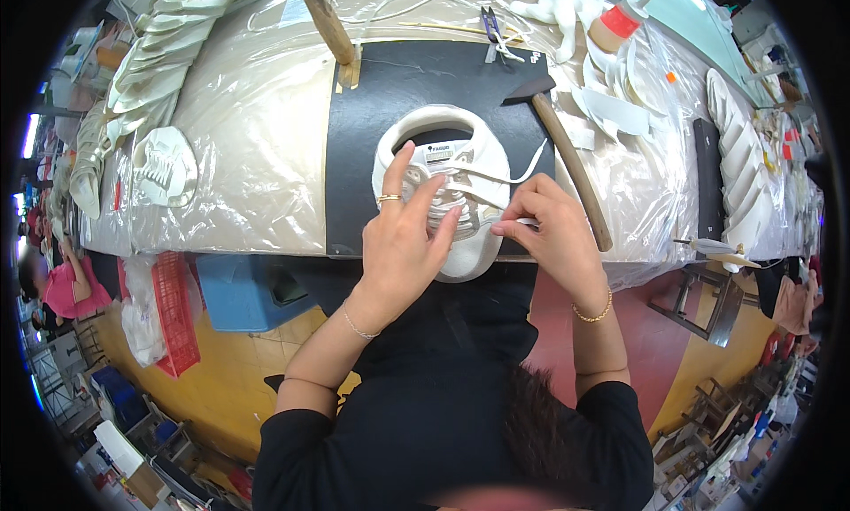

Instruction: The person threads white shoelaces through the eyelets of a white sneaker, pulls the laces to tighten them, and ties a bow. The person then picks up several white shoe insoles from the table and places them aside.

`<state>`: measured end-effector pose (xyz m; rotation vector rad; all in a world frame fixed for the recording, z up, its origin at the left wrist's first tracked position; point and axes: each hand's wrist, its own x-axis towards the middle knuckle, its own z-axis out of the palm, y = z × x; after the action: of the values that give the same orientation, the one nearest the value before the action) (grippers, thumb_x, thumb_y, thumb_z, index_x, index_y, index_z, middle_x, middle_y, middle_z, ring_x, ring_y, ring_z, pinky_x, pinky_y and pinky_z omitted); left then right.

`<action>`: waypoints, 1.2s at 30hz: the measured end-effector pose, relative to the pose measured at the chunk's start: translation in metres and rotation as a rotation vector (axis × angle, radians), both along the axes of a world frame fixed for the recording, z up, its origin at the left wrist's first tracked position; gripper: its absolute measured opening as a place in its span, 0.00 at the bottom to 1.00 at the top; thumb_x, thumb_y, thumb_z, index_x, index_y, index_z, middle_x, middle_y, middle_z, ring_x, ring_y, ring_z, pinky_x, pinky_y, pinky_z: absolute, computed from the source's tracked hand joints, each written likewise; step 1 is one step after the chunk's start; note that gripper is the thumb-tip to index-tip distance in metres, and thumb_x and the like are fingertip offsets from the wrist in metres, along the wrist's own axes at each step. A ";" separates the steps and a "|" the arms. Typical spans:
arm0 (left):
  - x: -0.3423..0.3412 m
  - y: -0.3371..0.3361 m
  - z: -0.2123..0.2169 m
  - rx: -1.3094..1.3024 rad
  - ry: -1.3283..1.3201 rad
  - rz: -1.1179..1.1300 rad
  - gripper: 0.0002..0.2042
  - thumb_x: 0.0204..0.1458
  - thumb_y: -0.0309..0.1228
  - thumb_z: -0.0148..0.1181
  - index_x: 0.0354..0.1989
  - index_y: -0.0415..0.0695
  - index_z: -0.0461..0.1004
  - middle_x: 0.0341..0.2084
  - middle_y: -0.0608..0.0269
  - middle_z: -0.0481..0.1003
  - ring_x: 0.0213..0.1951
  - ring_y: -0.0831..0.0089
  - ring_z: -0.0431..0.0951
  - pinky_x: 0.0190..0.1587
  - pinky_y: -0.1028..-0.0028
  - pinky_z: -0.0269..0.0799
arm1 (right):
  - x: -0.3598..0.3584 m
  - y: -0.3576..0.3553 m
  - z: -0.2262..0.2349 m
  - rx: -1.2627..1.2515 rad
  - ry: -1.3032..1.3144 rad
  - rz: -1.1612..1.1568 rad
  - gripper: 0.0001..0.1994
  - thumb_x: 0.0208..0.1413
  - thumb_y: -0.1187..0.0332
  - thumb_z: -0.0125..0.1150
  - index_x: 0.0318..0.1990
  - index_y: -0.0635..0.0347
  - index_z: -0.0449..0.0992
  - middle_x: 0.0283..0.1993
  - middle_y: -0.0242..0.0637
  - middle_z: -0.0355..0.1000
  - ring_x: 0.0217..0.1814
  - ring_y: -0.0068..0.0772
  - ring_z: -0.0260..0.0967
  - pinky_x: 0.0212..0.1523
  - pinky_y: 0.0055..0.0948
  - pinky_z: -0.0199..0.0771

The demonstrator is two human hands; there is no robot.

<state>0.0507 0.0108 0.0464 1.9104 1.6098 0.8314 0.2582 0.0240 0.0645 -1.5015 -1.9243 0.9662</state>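
Note:
A white lace-up sneaker (491,152) lies on the black board, its heel opening away from me and its toe over the table's front edge. My left hand (403,236) rests on the shoe, fingers spread over the tongue and the laced rows. Between the thumb and fingers of my right hand (551,228) a white shoelace (485,192) is pinched beside the eyelets. Another stretch of lace curves loose off the shoe's right side. My right fingers partly hide the pinched lace.
A hammer (574,157) lies right of the shoe on the black board (372,95). Small snips (490,24) and a wooden stick (328,24) are at its far edge. A bottle (617,24) stands far right. Stacked white shoe pieces (159,59) line the left; more pieces (739,174) line the right.

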 end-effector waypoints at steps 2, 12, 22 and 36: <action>0.000 -0.001 -0.001 -0.066 -0.043 0.001 0.16 0.53 0.30 0.67 0.49 0.38 0.76 0.67 0.48 0.57 0.24 0.71 0.81 0.31 0.72 0.78 | -0.008 0.003 0.001 0.010 0.053 -0.008 0.07 0.48 0.75 0.71 0.33 0.65 0.79 0.38 0.37 0.72 0.35 0.33 0.74 0.36 0.29 0.73; 0.001 0.003 -0.013 -0.101 -0.120 -0.041 0.20 0.52 0.31 0.66 0.52 0.37 0.72 0.68 0.48 0.51 0.34 0.62 0.78 0.38 0.67 0.76 | -0.034 0.017 -0.018 0.277 0.147 -0.111 0.07 0.48 0.77 0.70 0.35 0.64 0.80 0.41 0.35 0.74 0.34 0.26 0.73 0.30 0.24 0.72; 0.002 0.002 -0.020 -0.091 -0.341 -0.013 0.17 0.51 0.25 0.67 0.50 0.36 0.74 0.68 0.52 0.52 0.23 0.83 0.70 0.30 0.80 0.71 | -0.037 0.023 -0.015 0.368 0.080 -0.029 0.05 0.49 0.79 0.68 0.34 0.65 0.77 0.41 0.37 0.73 0.34 0.32 0.75 0.31 0.28 0.75; 0.003 0.004 -0.018 -0.159 -0.351 -0.024 0.17 0.54 0.23 0.64 0.53 0.38 0.74 0.68 0.56 0.51 0.22 0.82 0.71 0.29 0.79 0.71 | -0.048 0.024 -0.018 0.456 -0.117 0.117 0.07 0.51 0.79 0.61 0.36 0.69 0.71 0.41 0.43 0.68 0.37 0.47 0.73 0.38 0.38 0.75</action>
<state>0.0537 0.0143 0.0288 1.5693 1.3923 0.9384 0.2102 0.0481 0.0468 -1.2111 -2.1520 0.4445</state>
